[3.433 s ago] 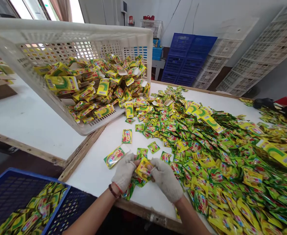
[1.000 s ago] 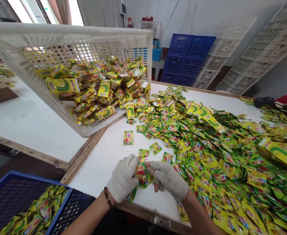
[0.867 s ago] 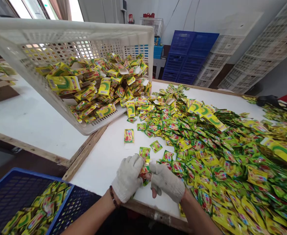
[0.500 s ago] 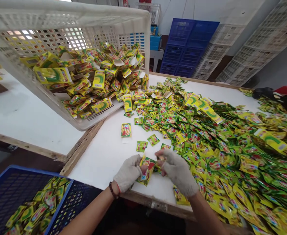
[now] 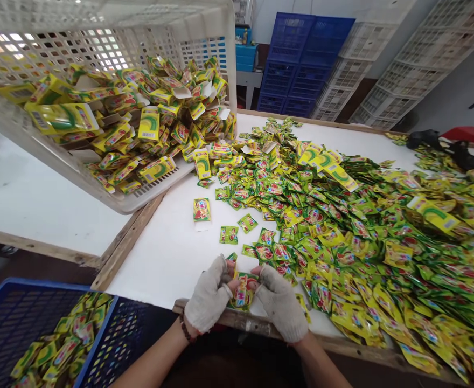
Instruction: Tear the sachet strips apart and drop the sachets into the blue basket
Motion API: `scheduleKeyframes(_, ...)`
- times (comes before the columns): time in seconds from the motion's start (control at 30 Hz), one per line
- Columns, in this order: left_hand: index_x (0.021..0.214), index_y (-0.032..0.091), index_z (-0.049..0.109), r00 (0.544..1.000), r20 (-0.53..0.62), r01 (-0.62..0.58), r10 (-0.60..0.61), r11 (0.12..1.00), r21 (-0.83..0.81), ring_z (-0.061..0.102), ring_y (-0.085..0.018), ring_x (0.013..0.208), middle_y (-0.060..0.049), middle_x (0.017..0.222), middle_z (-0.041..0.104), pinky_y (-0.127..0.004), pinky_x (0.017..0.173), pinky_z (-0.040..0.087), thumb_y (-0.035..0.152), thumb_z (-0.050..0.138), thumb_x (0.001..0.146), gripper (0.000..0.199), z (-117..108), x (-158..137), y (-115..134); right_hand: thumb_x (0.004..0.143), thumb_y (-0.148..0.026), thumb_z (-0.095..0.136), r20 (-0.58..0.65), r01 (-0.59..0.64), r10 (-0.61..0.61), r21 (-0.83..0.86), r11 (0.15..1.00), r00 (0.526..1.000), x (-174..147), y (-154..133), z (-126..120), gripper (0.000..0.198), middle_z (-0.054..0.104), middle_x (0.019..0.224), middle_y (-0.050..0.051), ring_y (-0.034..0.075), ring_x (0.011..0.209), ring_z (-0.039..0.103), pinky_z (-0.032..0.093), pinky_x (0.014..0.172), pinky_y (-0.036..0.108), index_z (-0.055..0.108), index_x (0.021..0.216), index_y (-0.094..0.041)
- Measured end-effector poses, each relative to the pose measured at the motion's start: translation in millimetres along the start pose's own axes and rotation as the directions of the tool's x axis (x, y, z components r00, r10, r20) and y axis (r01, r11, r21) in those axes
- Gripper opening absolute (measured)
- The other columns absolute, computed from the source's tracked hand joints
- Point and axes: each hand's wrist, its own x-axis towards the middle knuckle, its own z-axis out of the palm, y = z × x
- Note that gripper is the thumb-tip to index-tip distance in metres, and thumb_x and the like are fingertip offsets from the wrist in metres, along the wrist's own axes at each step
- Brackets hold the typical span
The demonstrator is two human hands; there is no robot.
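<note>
Close to the near table edge, my left hand (image 5: 208, 296) in a pale knit glove grips the left side of a small yellow-green carton (image 5: 243, 292), its thumb on the front. My right hand (image 5: 281, 302), gloved alike, has its fingertips closed on the carton's right side. The carton stands roughly upright, with a white flap at its top. A green sachet (image 5: 232, 257) shows by my left fingertips; whether they touch it I cannot tell. Beyond lie a few loose green sachets (image 5: 229, 234) and another small carton (image 5: 202, 209) with a white flap.
A tipped white basket (image 5: 148, 183) full of small cartons stands at left. Heaped green and yellow sachets (image 5: 362, 258) cover the table's right side, several cartons on top. A blue crate (image 5: 51, 288) with cartons sits low at left. Stacked blue crates (image 5: 289, 64) stand behind.
My right hand has come in to the carton's right side, where before its fingers pinched small packets beside it. The carton has turned more upright and sits lower. The view has shifted slightly.
</note>
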Motion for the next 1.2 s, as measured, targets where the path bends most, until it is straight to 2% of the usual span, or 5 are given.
scheduleKeyframes(0.13,0.095,0.017,0.058,0.980,0.176,-0.127,0.098,0.979,0.159,0.054,-0.017,0.084,-0.004,0.091,0.060,-0.030,0.078,0.044,0.030,0.052,0.082,0.019,-11,3,4,0.080,-0.030,0.048,0.053,-0.050,0.057,-0.126,0.991,0.997,-1,-5,-9,0.021,0.065,0.086,0.004,0.017,0.082,0.058,0.046,0.078,0.030,0.064,0.086,-0.018)
scheduleKeyframes(0.23,0.078,0.014,0.056,0.970,0.234,-0.077,0.070,0.997,0.019,0.051,-0.014,0.072,-0.002,0.076,0.057,-0.026,0.068,0.043,0.033,0.053,0.081,0.020,-14,11,7,0.079,-0.031,0.048,0.038,-0.007,0.010,-0.066,0.998,0.999,5,-7,-7,0.021,0.064,0.081,0.004,0.015,0.077,0.058,0.047,0.073,0.027,0.062,0.082,-0.016)
scheduleKeyframes(0.4,0.107,0.018,0.049,0.979,0.203,0.066,-0.010,0.960,-0.273,0.054,-0.013,0.075,-0.001,0.085,0.058,-0.027,0.070,0.045,0.035,0.062,0.074,0.039,-10,17,3,0.080,-0.030,0.049,-0.006,0.010,-0.010,0.022,1.000,1.000,7,-7,0,0.028,0.063,0.079,0.004,0.014,0.074,0.058,0.047,0.069,0.025,0.057,0.102,-0.016)
scheduleKeyframes(0.67,0.070,0.014,0.055,0.976,0.210,-0.060,0.058,0.998,0.006,0.046,-0.012,0.068,0.001,0.068,0.051,-0.022,0.063,0.039,0.042,0.050,0.083,0.031,-16,16,23,0.084,-0.036,0.047,0.007,0.101,-0.102,-0.174,0.979,0.995,2,-21,-7,0.026,0.067,0.078,0.003,0.015,0.074,0.059,0.046,0.072,0.024,0.066,0.083,-0.019)
scheduleKeyframes(1.2,0.075,0.014,0.058,0.951,0.291,-0.166,0.103,0.965,0.202,0.047,-0.011,0.067,0.001,0.068,0.053,-0.021,0.061,0.037,0.037,0.044,0.086,0.029,-24,12,27,0.079,-0.029,0.052,0.127,0.083,-0.054,-0.230,0.970,0.990,4,-32,-20,0.019,0.066,0.070,0.000,0.012,0.066,0.058,0.043,0.062,0.022,0.068,0.075,-0.018)
